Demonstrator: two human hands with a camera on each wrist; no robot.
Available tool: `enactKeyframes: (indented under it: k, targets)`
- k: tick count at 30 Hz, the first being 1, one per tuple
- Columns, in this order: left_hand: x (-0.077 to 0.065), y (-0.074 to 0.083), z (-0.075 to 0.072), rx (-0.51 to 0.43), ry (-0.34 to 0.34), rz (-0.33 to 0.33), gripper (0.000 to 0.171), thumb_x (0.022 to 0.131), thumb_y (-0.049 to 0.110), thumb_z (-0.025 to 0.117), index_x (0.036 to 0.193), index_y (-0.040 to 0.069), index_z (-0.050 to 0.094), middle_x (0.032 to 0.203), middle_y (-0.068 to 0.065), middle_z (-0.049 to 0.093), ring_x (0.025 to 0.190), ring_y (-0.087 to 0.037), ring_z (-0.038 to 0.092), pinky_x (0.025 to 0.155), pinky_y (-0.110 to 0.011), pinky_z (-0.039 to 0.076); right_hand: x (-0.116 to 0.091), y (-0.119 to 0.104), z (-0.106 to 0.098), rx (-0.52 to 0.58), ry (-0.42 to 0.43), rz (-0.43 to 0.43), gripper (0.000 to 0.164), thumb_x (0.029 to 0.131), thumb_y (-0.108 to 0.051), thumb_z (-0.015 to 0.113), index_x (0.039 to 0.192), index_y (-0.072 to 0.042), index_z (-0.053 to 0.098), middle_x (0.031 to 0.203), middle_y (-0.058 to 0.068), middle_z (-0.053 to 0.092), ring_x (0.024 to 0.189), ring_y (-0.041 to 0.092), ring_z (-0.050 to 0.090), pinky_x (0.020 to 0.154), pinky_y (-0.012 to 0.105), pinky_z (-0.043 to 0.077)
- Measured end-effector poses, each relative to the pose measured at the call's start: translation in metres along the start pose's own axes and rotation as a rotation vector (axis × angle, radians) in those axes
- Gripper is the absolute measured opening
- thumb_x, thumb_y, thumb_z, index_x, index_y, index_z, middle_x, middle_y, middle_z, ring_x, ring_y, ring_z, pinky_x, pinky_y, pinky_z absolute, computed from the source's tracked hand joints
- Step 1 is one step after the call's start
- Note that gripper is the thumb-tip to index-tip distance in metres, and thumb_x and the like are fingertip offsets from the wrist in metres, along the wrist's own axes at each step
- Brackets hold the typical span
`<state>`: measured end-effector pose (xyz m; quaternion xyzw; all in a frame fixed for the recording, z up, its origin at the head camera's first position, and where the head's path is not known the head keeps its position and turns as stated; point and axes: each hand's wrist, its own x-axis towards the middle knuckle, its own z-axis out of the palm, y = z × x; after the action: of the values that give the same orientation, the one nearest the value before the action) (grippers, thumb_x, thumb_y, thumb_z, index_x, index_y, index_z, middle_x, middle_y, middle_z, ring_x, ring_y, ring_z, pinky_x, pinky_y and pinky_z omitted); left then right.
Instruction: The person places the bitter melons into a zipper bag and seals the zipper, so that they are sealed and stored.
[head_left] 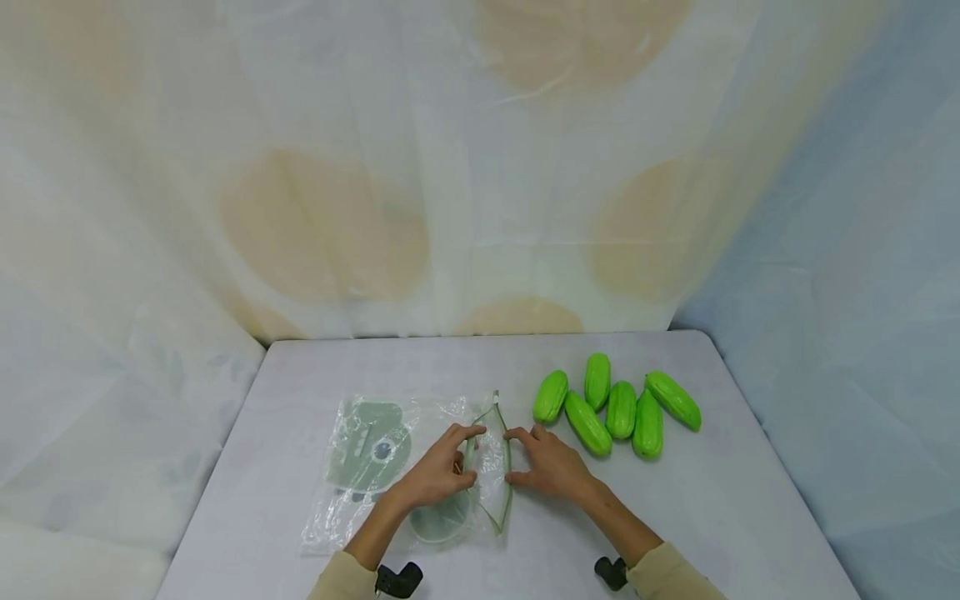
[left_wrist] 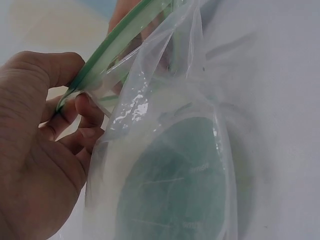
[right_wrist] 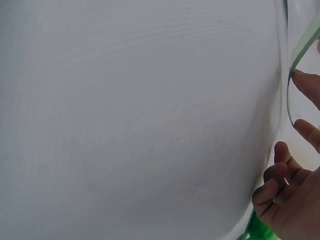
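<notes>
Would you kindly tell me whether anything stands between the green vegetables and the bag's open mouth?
The right hand, touching the right rim of the bag, stands partly in the way; between the mouth's far end and the leftmost vegetable, nothing visible does.

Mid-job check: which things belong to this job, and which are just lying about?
In the job:
- clear printed zip bag
- left hand, right hand, both at its green rim

Lying about for now:
- six green cucumber-like vegetables, untouched
</notes>
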<state>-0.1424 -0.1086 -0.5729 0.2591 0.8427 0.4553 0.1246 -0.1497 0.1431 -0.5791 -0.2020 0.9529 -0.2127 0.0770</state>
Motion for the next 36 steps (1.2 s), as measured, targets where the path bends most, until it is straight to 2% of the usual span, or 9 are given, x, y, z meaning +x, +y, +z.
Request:
enactKeyframes:
  k: [6,8,11,17,22,26,29,32,36]
  targets:
    - [-0.004,0.009,-0.008,-0.028,0.014,0.004,0.071,0.083,-0.001,0.062,0.151,0.01,0.043,0.12,-0.01,0.05,0.059,-0.002,0.041,0.06,-0.023,0.047,-0.002,-0.001,-0.001,-0.001,-0.017,0.012,0.069,0.076,-0.047,0.084,0.136,-0.025,0.059,0.098,0.004,0.052,0.071,0.014,0.046,0.053,0.03,0.04]
    - [-0.005,0.012,-0.011,-0.01,0.023,0.002,0.07,0.082,-0.002,0.061,0.15,0.01,0.046,0.119,-0.012,0.052,0.06,-0.002,0.041,0.06,-0.022,0.046,-0.002,0.0,0.0,-0.002,-0.021,0.016,0.069,0.076,-0.047,0.085,0.135,-0.026,0.059,0.099,0.004,0.052,0.072,0.015,0.047,0.053,0.03,0.04]
    - [-0.008,0.016,-0.019,0.067,0.037,-0.011,0.066,0.08,-0.001,0.06,0.145,0.011,0.051,0.115,-0.01,0.055,0.062,-0.003,0.042,0.059,-0.023,0.044,-0.001,0.001,0.0,-0.004,-0.03,0.025,0.068,0.075,-0.048,0.085,0.134,-0.027,0.059,0.1,0.004,0.052,0.074,0.015,0.048,0.055,0.03,0.041]
    - [-0.015,0.017,-0.032,0.301,0.033,-0.019,0.051,0.083,0.004,0.059,0.133,0.014,0.061,0.116,-0.003,0.062,0.068,-0.005,0.048,0.066,-0.025,0.045,0.0,0.003,0.0,-0.004,-0.041,0.031,0.068,0.075,-0.05,0.084,0.134,-0.028,0.059,0.102,0.004,0.053,0.076,0.015,0.049,0.055,0.031,0.041]
    - [-0.02,0.014,-0.038,0.375,0.07,-0.029,0.036,0.087,0.002,0.06,0.12,0.014,0.067,0.1,-0.003,0.065,0.072,-0.008,0.05,0.066,-0.027,0.045,0.0,0.002,-0.001,0.002,-0.044,0.043,0.068,0.075,-0.049,0.085,0.134,-0.029,0.059,0.103,0.004,0.053,0.078,0.015,0.05,0.055,0.031,0.041]
    - [-0.021,0.014,-0.039,0.399,0.118,-0.038,0.031,0.087,0.001,0.062,0.114,0.014,0.07,0.092,0.0,0.061,0.071,-0.008,0.051,0.064,-0.027,0.045,0.001,0.002,0.0,0.005,-0.051,0.045,0.068,0.075,-0.049,0.084,0.135,-0.029,0.059,0.102,0.003,0.052,0.078,0.015,0.049,0.055,0.031,0.041]
    - [-0.02,0.013,-0.037,0.407,0.148,-0.035,0.024,0.09,0.005,0.064,0.112,0.014,0.071,0.088,0.004,0.06,0.068,-0.006,0.052,0.062,-0.025,0.045,0.001,0.003,0.0,0.012,-0.047,0.042,0.069,0.075,-0.049,0.084,0.135,-0.028,0.059,0.102,0.004,0.052,0.077,0.016,0.048,0.055,0.032,0.041]
    - [-0.018,0.012,-0.034,0.377,0.163,-0.041,0.021,0.094,0.011,0.066,0.115,0.014,0.069,0.085,0.009,0.06,0.064,-0.002,0.052,0.058,-0.024,0.045,0.0,0.003,0.001,0.018,-0.046,0.039,0.069,0.074,-0.05,0.084,0.135,-0.028,0.059,0.102,0.005,0.052,0.077,0.016,0.049,0.055,0.032,0.041]
    - [-0.015,0.01,-0.028,0.315,0.175,-0.05,0.026,0.094,0.014,0.068,0.12,0.013,0.064,0.078,0.011,0.059,0.055,-0.001,0.049,0.052,-0.023,0.044,0.0,0.003,0.001,0.02,-0.043,0.033,0.071,0.074,-0.05,0.084,0.136,-0.027,0.059,0.101,0.005,0.052,0.077,0.016,0.048,0.054,0.031,0.04]
